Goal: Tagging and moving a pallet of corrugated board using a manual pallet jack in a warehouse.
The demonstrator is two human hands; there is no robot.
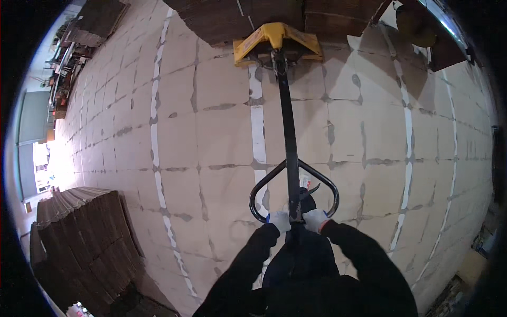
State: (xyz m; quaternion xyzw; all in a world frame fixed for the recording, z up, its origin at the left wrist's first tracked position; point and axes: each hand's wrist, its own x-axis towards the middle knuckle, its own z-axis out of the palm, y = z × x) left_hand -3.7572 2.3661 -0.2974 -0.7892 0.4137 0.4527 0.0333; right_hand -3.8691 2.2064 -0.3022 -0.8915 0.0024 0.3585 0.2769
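My left hand (pixel 280 221), in a pale work glove, is closed round the lower bar of the black loop handle (pixel 257 190). On the other side of the central shaft (pixel 288 121), my right hand (pixel 315 219), also gloved, grips the same bar. The shaft leads away from me to a yellow pallet jack (pixel 274 35). Inside the loop, just above my right hand, a small dark curved lever (pixel 311 191) shows. Dark brown stacked cardboard (pixel 237 16) stands directly beyond the yellow body. The jack's forks are hidden.
Tall bundles of flattened cardboard (pixel 87 243) stand at the near left. Another brown stack (pixel 95 24) sits far left, close to cluttered shelving (pixel 63 74). White lines (pixel 155 116) run along the patched beige floor (pixel 222 137). Boxes (pixel 471 267) lie at the right edge.
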